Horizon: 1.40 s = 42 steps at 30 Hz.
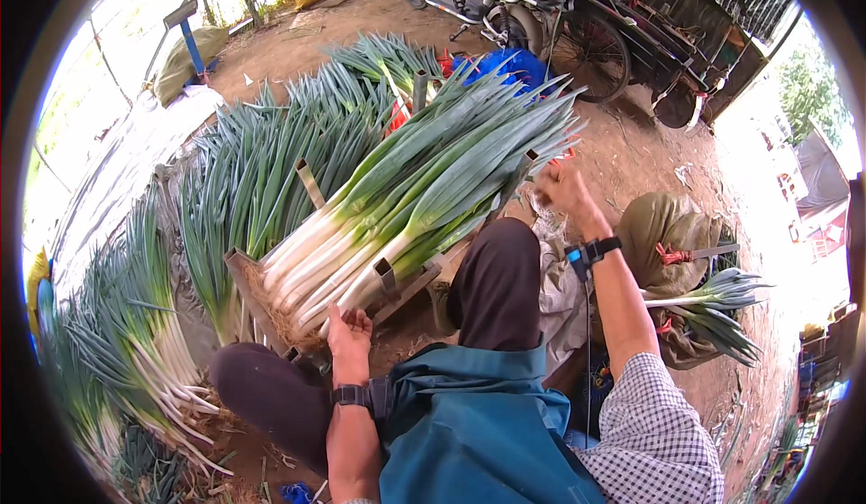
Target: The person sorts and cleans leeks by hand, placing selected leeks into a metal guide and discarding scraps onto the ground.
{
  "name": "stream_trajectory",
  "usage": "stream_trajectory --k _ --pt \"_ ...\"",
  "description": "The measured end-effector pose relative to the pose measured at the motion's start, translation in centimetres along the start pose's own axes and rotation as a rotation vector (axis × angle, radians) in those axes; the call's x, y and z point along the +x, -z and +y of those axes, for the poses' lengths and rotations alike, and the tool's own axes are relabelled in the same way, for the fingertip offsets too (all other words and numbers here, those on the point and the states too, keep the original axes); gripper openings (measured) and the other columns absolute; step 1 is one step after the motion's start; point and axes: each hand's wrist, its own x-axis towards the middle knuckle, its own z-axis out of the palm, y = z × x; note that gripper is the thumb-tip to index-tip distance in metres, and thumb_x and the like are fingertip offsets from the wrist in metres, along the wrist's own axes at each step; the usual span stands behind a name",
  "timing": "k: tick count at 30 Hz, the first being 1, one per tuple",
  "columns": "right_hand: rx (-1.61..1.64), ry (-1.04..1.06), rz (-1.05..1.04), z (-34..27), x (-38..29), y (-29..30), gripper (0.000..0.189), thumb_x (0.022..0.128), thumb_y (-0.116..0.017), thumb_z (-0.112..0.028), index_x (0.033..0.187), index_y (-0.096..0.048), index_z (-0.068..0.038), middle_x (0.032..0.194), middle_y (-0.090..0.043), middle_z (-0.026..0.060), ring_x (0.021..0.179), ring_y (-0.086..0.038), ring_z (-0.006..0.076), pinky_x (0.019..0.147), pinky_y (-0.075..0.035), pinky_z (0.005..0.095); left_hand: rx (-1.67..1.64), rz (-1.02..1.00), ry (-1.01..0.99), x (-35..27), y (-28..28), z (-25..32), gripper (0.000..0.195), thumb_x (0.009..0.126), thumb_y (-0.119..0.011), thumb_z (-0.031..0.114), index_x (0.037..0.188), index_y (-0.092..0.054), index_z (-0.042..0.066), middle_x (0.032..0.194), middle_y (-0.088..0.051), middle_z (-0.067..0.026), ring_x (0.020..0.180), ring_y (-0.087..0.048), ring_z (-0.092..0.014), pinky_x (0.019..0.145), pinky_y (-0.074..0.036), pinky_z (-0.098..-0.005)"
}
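Note:
A large bundle of leek-like green onions (pixel 406 213) lies across a metal frame (pixel 406 294) in front of me, roots towards the lower left and leaves towards the upper right. Palm up, my left hand (pixel 350 333) is at the root end, its thumb side against the lowest white stalks and its fingers loosely curled. My right hand (pixel 563 187) is beside the leaf end, just right of a metal post (pixel 519 174). Its fingers are bent close to some red twine (pixel 565 157); whether they hold it is unclear.
More green onions (pixel 270 172) stand behind the frame and others (pixel 145 342) lean at the left. On my right, a knife (pixel 703 252) with a red-wrapped handle rests on a stuffed sack (pixel 670 227), near loose onions (pixel 717 294). An electric scooter (pixel 500 3) and a cart (pixel 649 37) stand beyond.

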Motion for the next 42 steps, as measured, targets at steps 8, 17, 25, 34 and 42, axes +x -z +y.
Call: stream_trajectory --k 8,17,25,34,42 --pt "0.588 -0.233 0.020 13.0 0.9 -10.7 0.018 0.097 -0.061 -0.015 0.104 -0.064 0.002 0.088 -0.069 0.0067 0.069 -0.064 0.0140 0.063 -0.055 0.0292 0.833 -0.282 -0.632 -10.3 -7.2 5.0 0.017 0.100 -0.058 0.019 0.097 -0.064 0.003 0.083 -0.068 -0.0070 0.067 -0.064 -0.014 0.062 -0.053 -0.0280" --pt "0.604 -0.077 0.077 13.3 6.8 -15.4 0.031 0.094 -0.053 0.000 0.123 -0.058 0.008 0.118 -0.067 0.0163 0.110 -0.059 0.0215 0.098 -0.045 0.0325 1.987 -0.549 -0.795 -10.5 -26.3 4.3 0.060 0.090 -0.071 0.029 0.134 -0.052 -0.006 0.130 -0.060 -0.0230 0.122 -0.058 -0.032 0.105 -0.045 -0.0396" --pt "0.681 -0.073 -0.011 11.8 5.0 -12.5 0.034 0.092 -0.056 -0.007 0.121 -0.059 0.010 0.114 -0.068 0.0164 0.107 -0.061 0.0241 0.096 -0.046 0.0346 2.305 -0.493 -0.802 -3.5 -30.9 -4.3 0.091 0.075 -0.082 0.041 0.138 -0.041 -0.011 0.134 -0.055 -0.0318 0.130 -0.052 -0.042 0.108 -0.042 -0.0425" --pt "1.326 0.090 -0.134 14.3 3.3 -13.1 0.034 0.091 -0.062 -0.018 0.117 -0.057 0.003 0.101 -0.065 0.0124 0.090 -0.067 0.0242 0.085 -0.055 0.0367 2.146 -0.607 -0.841 -3.3 -28.7 -6.3 0.047 0.075 -0.079 0.027 0.102 -0.063 -0.008 0.104 -0.068 -0.0296 0.102 -0.066 -0.042 0.088 -0.051 -0.0469" --pt "1.227 -0.251 0.072 17.1 -0.4 -10.3 0.036 0.099 -0.062 -0.020 0.124 -0.055 0.005 0.101 -0.069 0.0168 0.089 -0.069 0.0209 0.081 -0.057 0.0328 1.956 -0.611 -0.454 -2.0 -29.8 -5.8 0.054 0.069 -0.083 0.024 0.108 -0.067 -0.010 0.101 -0.072 -0.0233 0.093 -0.070 -0.029 0.085 -0.053 -0.0381"
